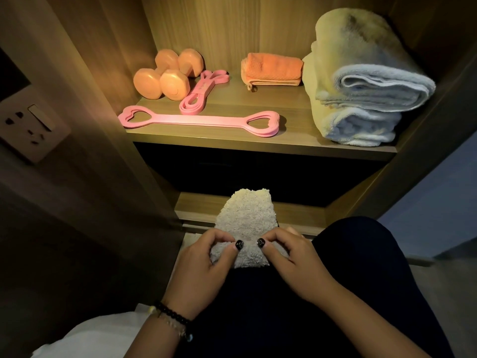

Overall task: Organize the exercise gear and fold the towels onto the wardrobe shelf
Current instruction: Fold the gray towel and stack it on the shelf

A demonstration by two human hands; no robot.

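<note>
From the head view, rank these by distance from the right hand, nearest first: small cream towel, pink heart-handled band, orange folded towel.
1. Small cream towel: pinched by the right hand over the lap.
2. Pink heart-handled band: along the shelf's front edge.
3. Orange folded towel: at the back of the shelf, beside the big towel stack.

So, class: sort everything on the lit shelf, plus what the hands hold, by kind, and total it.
Dumbbells: 2
Pink stretch bands: 2
Towels on the shelf: 3
Small towel in both hands: 1
Total: 8
</note>
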